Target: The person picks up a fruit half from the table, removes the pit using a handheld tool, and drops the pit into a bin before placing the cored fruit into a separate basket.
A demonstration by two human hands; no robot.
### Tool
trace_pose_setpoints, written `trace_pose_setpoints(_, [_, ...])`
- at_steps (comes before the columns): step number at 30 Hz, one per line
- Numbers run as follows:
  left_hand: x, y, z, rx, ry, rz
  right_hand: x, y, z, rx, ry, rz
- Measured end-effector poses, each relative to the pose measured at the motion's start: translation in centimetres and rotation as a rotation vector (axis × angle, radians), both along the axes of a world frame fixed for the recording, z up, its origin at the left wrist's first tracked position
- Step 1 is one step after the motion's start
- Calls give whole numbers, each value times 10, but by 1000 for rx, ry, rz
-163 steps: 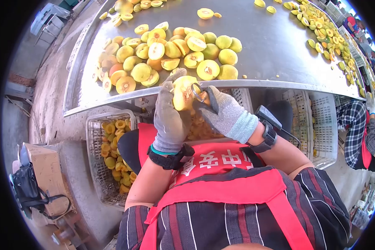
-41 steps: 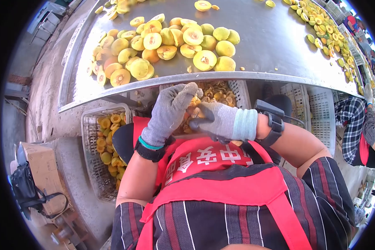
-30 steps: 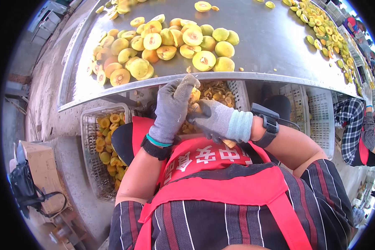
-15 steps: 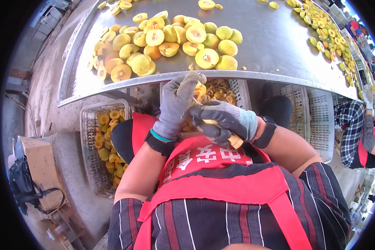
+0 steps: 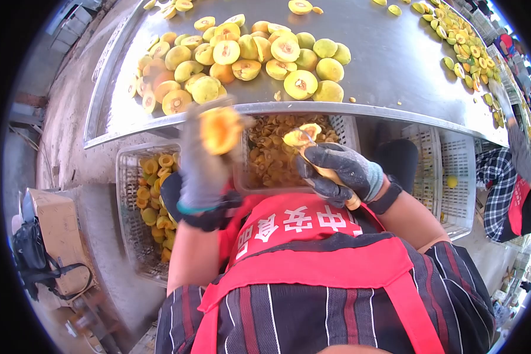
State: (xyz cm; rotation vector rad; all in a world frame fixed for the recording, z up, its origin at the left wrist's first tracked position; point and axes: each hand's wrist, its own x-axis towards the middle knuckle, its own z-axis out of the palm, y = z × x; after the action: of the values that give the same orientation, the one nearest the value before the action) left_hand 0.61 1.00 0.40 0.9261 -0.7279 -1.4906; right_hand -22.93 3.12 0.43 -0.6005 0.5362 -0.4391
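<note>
My left hand (image 5: 203, 159), gloved in grey and blurred by motion, holds a hollowed orange fruit half (image 5: 220, 130) near the table's front edge. My right hand (image 5: 342, 171), in a grey and black glove, is closed around a tool with a wooden handle (image 5: 327, 173). At the tool's tip sits a yellowish scooped-out piece (image 5: 302, 135). Between and beyond the hands, below the table edge, a crate of fruit scraps (image 5: 277, 144) shows. Halved yellow fruits (image 5: 226, 52) lie heaped on the metal table (image 5: 389, 76).
A white crate of hollowed halves (image 5: 130, 224) stands at the left, beside a cardboard box (image 5: 56, 236) with a black bag (image 5: 32, 248). White crates (image 5: 457, 171) stand at the right, near a co-worker in checked clothing (image 5: 492, 189). More fruit (image 5: 463, 50) covers the table's far right.
My hands have moved apart. The left one has swung left with the hollowed fruit half, and the right one has shifted slightly right, with the scooped-out piece now visible at the tool's tip.
</note>
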Motion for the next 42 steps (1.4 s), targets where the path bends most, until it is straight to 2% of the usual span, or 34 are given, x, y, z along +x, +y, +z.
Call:
trace_pose_setpoints(1, [26, 7, 3, -106, -273, 113, -6, -2, 0, -130, 189, 23])
trace_pose_setpoints(2, [53, 21, 18, -127, -570, 185, -10, -2, -6, -141, 358, 29])
trace_pose_setpoints(3, [92, 29, 6, -197, -949, 337, -13, -2, -6, -143, 352, 24])
trace_pose_setpoints(4, [117, 35, 26, -35, -997, 167, -16, -2, -5, -112, 440, 51])
trace_pose_setpoints(5, [133, 37, 32, -38, -1003, 169, -18, -1, -4, -81, 529, 81])
trace_pose_setpoints(7, [138, 39, 52, 73, -1756, 64, -18, -1, -19, -73, 476, 71])
trace_pose_setpoints(8, [133, 34, 58, 11, -1637, 69, -15, -3, -23, -40, 470, 56])
trace_pose_setpoints(12, [87, -35, 39, -144, -1492, 154, 0, -7, -20, -34, 485, 36])
trace_pose_setpoints(13, [86, -61, 18, -233, -1729, 128, 2, -6, -21, -54, 465, 30])
trace_pose_setpoints(14, [69, -76, 18, -238, -1786, 52, 2, -5, -23, -45, 442, 24])
trace_pose_setpoints(15, [53, -91, 18, -12, -1855, -116, 1, -5, -17, -56, 453, 21])
trace_pose_setpoints(17, [47, -111, -5, -112, -1996, -172, -2, -4, 0, -198, 534, 70])
trace_pose_setpoints(18, [49, -112, -7, -119, -1990, -163, -4, -5, 8, -203, 522, 65])
trace_pose_setpoints(20, [59, -107, -12, -223, -1603, 34, -8, -2, 10, -219, 539, 19])
trace_pose_setpoints(21, [57, -104, -9, -228, -1605, 35, -9, -2, 10, -232, 549, -23])
trace_pose_setpoints(23, [51, -84, 4, -96, -268, 7, -8, -7, 15, -180, 494, -59])
trace_pose_setpoints(25, [39, -58, 23, -99, 319, -249, 4, -12, 25, -301, 422, -94])
trace_pose_setpoints(26, [31, -49, 21, -60, 455, -299, 12, -16, 34, -352, 447, -91])
trace_pose_setpoints(27, [20, -38, 26, -23, 506, -305, 21, -21, 30, -350, 442, -89])
trace_pose_setpoints(29, [4, -21, 19, -9, 499, -270, 34, -29, 20, -1130, 429, -293])
trace_pose_setpoints(30, [-1, -16, 16, -4, 499, -274, 38, -31, 22, -1126, 432, -297])
trace_pose_setpoints(32, [-8, -6, 11, 121, 466, -261, 41, -32, 33, -1545, 817, -303])
trace_pose_setpoints(33, [-9, -3, 8, 124, 470, -263, 43, -31, 37, -1542, 822, -300])
trace_pose_setpoints(35, [-10, 3, 3, -27, 190, -281, 45, -30, 42, -1373, 1027, -96])
trace_pose_setpoints(40, [-18, 11, 0, 11, 50, -143, 49, -27, 25, -1418, 999, -98])
trace_pose_setpoints(42, [-21, 11, 7, -60, -142, -62, 50, -25, 19, -1401, 1010, -77])
